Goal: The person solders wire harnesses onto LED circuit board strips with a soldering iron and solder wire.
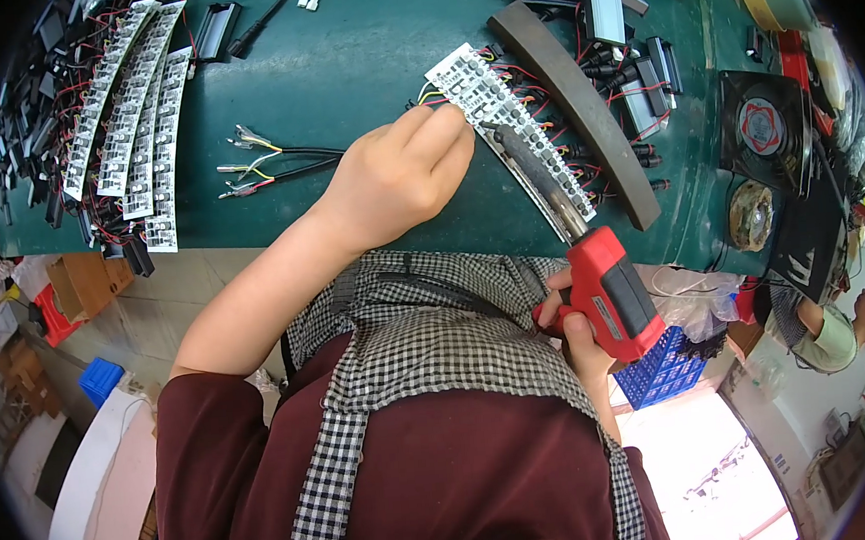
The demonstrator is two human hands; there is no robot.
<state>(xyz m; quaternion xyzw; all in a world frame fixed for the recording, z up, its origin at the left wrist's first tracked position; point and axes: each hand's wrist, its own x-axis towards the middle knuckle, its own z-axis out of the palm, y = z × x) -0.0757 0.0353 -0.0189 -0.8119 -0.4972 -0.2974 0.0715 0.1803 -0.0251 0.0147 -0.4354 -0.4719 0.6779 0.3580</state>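
My right hand (580, 335) grips a red and black soldering gun (615, 297), its metal barrel and dark tip slanting up toward a strip of white circuit boards (518, 134). The tip is close over the strip; whether it touches cannot be told. My left hand (405, 167) is closed in a pinch at the strip's left edge; what lies in its fingers is hidden. Thin yellow and green wires (426, 94) show just beyond those fingers. Black cables (309, 156) with stripped, coloured wire ends run beneath the left hand.
Behind the strip lies a curved dark bar (582, 109), with black housings (605, 12) beyond. More circuit board strips (158, 139) and piled housings (31, 117) fill the left. A square fan (766, 131) and tape roll (752, 216) stand right. Another person (833, 332) is at far right.
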